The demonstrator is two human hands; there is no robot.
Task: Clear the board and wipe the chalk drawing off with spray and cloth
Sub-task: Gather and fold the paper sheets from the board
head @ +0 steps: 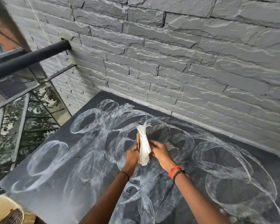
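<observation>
A dark chalkboard (63, 183) lies flat below me, covered with broad white chalk loops and smears (103, 126). Above its middle I hold a crumpled white cloth (144, 147) between both hands. My left hand (132, 155) grips its left side, together with a thin brown piece pressed against the cloth. My right hand (160, 151), with a ring and red and beaded wristbands, pinches the cloth's right edge. A clear glass-like round object (158, 131) stands on the board just behind the cloth, partly hidden. No spray bottle is in view.
A grey stone-faced wall (168, 62) rises directly behind the board. A black rail (27, 59) juts out from the wall at the left, with glass panes and foliage below it. A cream-coloured object with a striped thing (8, 212) sits at the bottom left corner.
</observation>
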